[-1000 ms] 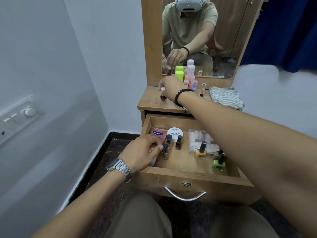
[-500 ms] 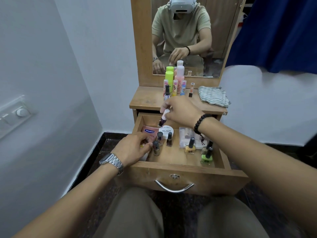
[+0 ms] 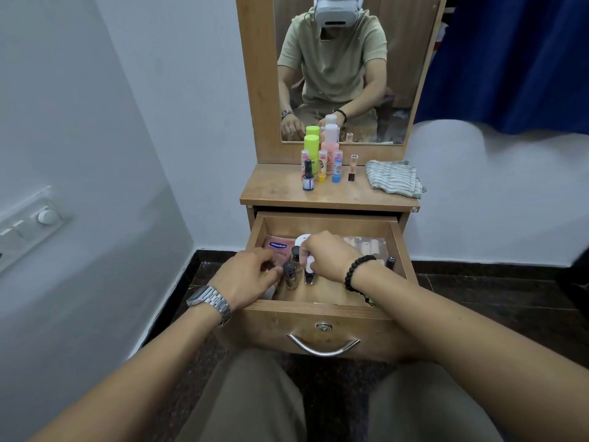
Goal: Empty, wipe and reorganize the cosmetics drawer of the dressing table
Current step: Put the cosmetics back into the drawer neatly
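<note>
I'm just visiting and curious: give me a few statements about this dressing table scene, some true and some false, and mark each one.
1. The drawer is pulled open. True.
2. The striped cloth lies inside the drawer. False: it lies on the tabletop.
3. Both hands are inside the drawer. True: left hand, right hand.
4. The green bottle lies on its side. False: it stands upright by the mirror.
5. The right wrist wears a metal watch. False: it wears a bead bracelet.

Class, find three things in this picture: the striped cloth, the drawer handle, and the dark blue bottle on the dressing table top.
striped cloth (image 3: 393,178), head view, middle of the folded fabric.
drawer handle (image 3: 323,349), head view, lowest part of the metal bow.
dark blue bottle (image 3: 308,182), head view, its labelled body, below the black cap.
</note>
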Demonstrator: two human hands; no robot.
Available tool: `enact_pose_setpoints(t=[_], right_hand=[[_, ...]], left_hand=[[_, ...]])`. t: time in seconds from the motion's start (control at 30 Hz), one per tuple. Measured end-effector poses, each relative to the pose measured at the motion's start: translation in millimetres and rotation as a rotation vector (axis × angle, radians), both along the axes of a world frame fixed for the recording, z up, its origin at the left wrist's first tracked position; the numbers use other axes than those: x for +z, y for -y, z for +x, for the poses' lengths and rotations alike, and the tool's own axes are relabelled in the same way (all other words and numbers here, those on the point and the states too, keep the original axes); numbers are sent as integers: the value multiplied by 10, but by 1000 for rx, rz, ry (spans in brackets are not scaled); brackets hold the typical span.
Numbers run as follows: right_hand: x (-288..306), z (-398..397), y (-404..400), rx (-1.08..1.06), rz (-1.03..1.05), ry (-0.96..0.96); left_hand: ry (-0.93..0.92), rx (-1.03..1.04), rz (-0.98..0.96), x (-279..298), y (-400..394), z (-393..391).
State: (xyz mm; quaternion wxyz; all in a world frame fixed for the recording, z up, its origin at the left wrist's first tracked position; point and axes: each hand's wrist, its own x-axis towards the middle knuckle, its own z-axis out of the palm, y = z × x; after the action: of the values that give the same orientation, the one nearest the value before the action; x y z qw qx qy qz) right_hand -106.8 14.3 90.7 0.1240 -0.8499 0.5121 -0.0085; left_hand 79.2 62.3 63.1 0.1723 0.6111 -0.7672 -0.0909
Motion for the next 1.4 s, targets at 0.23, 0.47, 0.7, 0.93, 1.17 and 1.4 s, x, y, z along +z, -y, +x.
enact_pose_setpoints(t=[0.23, 0.47, 0.7, 0.93, 1.17, 1.4], right_hand=[[-50, 39, -28, 3, 12, 0], [12, 38, -11, 37, 63, -12], [378, -145, 301, 62, -114, 100], [720, -503, 930, -166, -299, 238], [796, -570, 1255, -231, -469, 215], [796, -429, 1426, -222, -564, 84]], left_hand=[[-1, 4, -9, -7, 3, -4], [14, 10, -4, 2, -10, 0], [0, 15, 1, -9, -1, -1], [-5, -23, 4, -28, 7, 4], [-27, -54, -16, -57, 14, 31], [-41, -59, -30, -44, 2, 21]])
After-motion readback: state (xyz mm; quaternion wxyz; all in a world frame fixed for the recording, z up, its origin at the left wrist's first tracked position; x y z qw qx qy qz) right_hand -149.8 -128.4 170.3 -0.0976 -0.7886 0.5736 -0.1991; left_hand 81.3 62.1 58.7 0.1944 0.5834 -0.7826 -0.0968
